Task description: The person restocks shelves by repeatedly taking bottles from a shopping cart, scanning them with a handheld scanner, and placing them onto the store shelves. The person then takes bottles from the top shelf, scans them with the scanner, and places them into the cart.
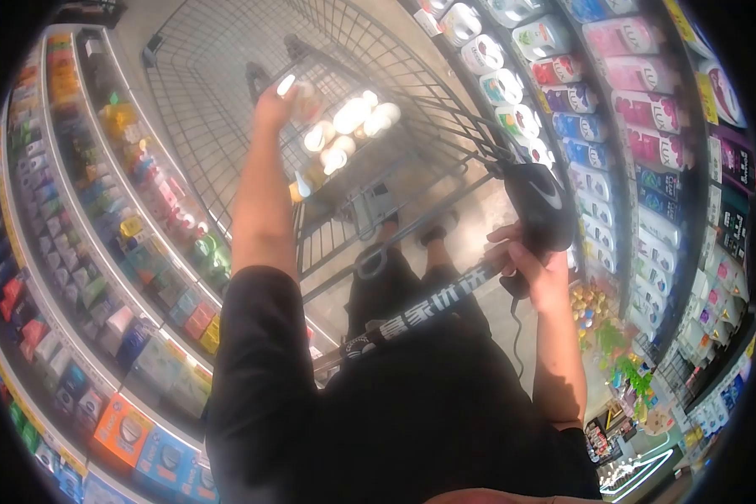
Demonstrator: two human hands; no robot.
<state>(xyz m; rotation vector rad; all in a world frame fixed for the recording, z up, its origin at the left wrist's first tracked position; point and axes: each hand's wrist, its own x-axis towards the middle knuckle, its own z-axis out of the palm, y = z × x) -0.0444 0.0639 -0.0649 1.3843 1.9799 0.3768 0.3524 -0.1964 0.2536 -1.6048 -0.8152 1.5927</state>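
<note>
A metal shopping cart (202,92) stands in front of me, its handle bar (428,315) crossing before my waist. My left hand (279,102) reaches over the cart basket, beside a clear bag of round white items (353,126); its fingers are blurred by glare, and whether they grip the bag I cannot tell. My right hand (525,262) is closed on the right end of the handle bar, just below a black device (538,206) with a cord hanging from it. A yellowish item (302,189) lies near the white ones.
Shelves of coloured packages (134,227) curve along the left. On the right are shelves of bottles (584,126), close to the cart's side. Boxes (126,428) stand at lower left. Green leaves (630,374) show at lower right. My feet are on the floor beneath the cart.
</note>
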